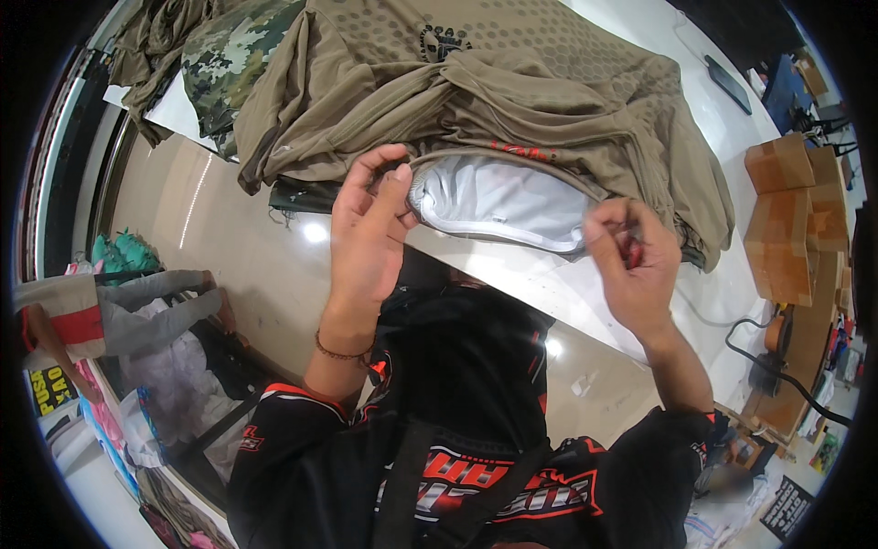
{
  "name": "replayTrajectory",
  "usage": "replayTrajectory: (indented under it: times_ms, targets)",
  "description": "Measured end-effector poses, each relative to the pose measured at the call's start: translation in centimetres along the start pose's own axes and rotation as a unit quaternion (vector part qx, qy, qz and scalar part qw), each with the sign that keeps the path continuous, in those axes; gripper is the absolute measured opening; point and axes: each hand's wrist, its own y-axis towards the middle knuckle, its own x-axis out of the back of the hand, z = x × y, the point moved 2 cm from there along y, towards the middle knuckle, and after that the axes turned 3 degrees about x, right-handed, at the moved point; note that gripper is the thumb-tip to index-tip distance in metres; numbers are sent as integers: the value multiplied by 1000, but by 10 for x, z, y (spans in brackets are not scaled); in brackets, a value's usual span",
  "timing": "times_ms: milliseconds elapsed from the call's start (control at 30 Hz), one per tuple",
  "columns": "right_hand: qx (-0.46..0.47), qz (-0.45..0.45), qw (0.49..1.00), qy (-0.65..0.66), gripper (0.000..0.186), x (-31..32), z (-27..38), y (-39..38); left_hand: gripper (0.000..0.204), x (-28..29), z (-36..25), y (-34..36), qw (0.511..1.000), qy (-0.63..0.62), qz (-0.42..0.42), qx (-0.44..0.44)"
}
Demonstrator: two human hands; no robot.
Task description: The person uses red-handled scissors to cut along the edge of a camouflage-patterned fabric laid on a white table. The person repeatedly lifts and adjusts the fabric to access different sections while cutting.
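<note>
An olive-brown shirt (585, 91) with a dotted pattern lies across a white table in front of me. Its near opening is pulled wide, and the pale grey inside (503, 197) with a white band along the rim shows. At the left end of this opening, my left hand (370, 220) pinches the edge between thumb and fingers. My right hand (636, 261) is closed at the right end, slightly blurred, with its fingertips on the edge. A small red thing (634, 253) shows within the right hand's curled fingers; its kind is hidden.
Camouflage cloth (233, 69) lies left of the shirt on the white table (585, 293). A dark phone (728, 84) rests at the far right, above a cardboard box (782, 220). A black cable (786, 375) curves at right. Someone in grey trousers (160, 306) stands at left, near piled fabric (174, 384).
</note>
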Motion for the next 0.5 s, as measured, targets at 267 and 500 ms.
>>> replayTrajectory:
  times_ms: [267,500]
  targets:
    - [184,184,965,24,25,-63,6,37,24,10,-6,-36,928,323,-29,-182]
    - [54,200,973,99,20,-75,-1,41,23,-10,-2,-42,855,432,-80,-276]
